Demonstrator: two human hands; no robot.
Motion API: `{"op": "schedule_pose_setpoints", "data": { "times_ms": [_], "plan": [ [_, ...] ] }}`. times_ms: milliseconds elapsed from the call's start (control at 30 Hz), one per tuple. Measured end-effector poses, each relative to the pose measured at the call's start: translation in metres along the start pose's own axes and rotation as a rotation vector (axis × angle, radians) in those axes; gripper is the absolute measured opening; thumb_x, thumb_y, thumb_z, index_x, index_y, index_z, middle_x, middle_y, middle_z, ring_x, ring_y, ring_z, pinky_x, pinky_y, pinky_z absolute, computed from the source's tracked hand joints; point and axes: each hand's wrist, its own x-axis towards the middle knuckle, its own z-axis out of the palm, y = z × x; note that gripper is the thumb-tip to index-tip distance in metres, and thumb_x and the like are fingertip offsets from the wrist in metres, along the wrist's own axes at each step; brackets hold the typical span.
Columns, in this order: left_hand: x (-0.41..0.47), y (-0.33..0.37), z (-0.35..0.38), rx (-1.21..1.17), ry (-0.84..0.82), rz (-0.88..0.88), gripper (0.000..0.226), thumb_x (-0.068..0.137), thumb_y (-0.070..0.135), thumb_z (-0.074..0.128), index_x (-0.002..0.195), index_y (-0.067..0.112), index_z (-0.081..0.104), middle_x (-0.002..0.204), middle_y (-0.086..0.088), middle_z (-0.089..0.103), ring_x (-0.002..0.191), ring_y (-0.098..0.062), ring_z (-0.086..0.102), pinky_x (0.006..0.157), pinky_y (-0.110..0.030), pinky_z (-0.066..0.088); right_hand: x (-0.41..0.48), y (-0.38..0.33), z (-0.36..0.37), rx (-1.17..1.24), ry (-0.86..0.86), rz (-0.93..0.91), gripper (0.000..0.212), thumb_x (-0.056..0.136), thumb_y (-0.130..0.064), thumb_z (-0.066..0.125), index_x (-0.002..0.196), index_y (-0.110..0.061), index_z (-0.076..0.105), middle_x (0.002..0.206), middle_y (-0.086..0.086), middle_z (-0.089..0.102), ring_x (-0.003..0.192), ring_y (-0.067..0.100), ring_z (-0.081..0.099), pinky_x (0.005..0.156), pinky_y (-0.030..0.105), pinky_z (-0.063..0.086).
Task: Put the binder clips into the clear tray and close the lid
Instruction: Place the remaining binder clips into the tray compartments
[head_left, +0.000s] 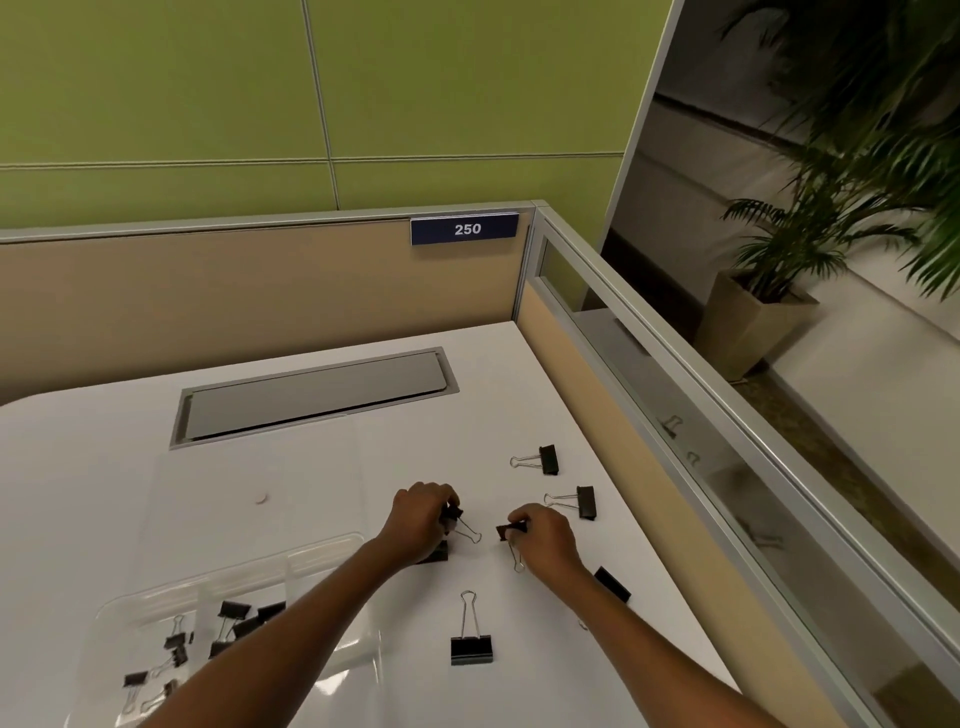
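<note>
Each hand, left hand (423, 519); right hand (545, 538), pinches a binder clip (511, 530).

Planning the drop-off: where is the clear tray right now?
Head view: the clear tray sits on the desk at lower left, beneath the left forearm, with several binder clips inside.

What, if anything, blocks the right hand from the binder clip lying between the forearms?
Likely reachable: the binder clip lies on bare desk near the right hand, nothing between them. One catch: that hand pinches another clip, so its fingers are busy.
</note>
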Motion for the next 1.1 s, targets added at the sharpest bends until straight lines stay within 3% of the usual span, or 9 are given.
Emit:
{"op": "schedule_pose_setpoints", "data": {
  "times_ms": [167,267,467,867,1000,1100],
  "plan": [
    [-0.026,-0.009,-0.025,-0.05,0.033,-0.06,0.02,0.085,0.012,0.061,0.101,0.022,0.064,0.095,0.005,0.068,0.095,-0.018,0.056,0.076,-0.033,0.035,-0.014,-0.03,0.01,0.122,-0.057,-0.041,0.026,0.081,-0.009,0.07,0.106,-0.008,0.069,0.105,0.005,0.067,0.097,0.015,0.062,0.089,0.025,0.05],
    [-0.044,-0.016,-0.043,-0.057,0.057,-0.092,0.021,0.085,0.012,0.062,0.103,0.023,0.066,0.094,0.006,0.07,0.095,-0.016,0.056,0.077,-0.033,0.036,-0.028,-0.05,0.019,0.199,-0.082,-0.054,0.022,0.079,-0.008,0.071,0.101,-0.009,0.072,0.092,0.001,0.067,0.093,0.019,0.065,0.085,0.026,0.052],
    [-0.086,-0.046,-0.073,-0.072,0.054,-0.163,0.025,0.084,0.013,0.062,0.105,0.025,0.067,0.093,0.005,0.072,0.099,-0.018,0.058,0.082,-0.036,0.04,-0.058,-0.08,0.043,0.266,-0.086,-0.116,0.021,0.078,-0.006,0.072,0.099,-0.01,0.072,0.092,-0.001,0.068,0.084,0.009,0.063,0.076,0.014,0.049],
    [-0.174,-0.094,-0.101,-0.08,0.033,-0.25,0.032,0.082,0.022,0.069,0.113,0.022,0.061,0.086,0.014,0.063,0.101,-0.015,0.054,0.089,-0.038,0.039,-0.115,-0.118,0.105,0.325,-0.148,-0.141,0.023,0.075,-0.011,0.076,0.096,-0.019,0.07,0.085,0.0,0.068,0.081,0.014,0.065,0.081,0.029,0.054],
    [-0.2,-0.104,-0.105,-0.073,0.036,-0.275,0.03,0.078,0.019,0.072,0.107,0.022,0.064,0.07,0.019,0.059,0.087,-0.01,0.057,0.088,-0.037,0.042,-0.133,-0.126,0.119,0.347,-0.151,-0.146,0.018,0.074,-0.01,0.077,0.087,-0.02,0.07,0.079,0.004,0.071,0.066,0.011,0.063,0.071,0.027,0.054],
    [-0.217,-0.111,-0.103,-0.072,0.017,-0.269,0.032,0.075,0.021,0.075,0.105,0.022,0.065,0.064,0.02,0.059,0.09,-0.009,0.062,0.087,-0.037,0.044,-0.146,-0.13,0.128,0.342,-0.168,-0.132,0.019,0.073,-0.008,0.076,0.09,-0.016,0.071,0.077,0.005,0.071,0.065,0.014,0.066,0.073,0.031,0.057]
  ]
}}
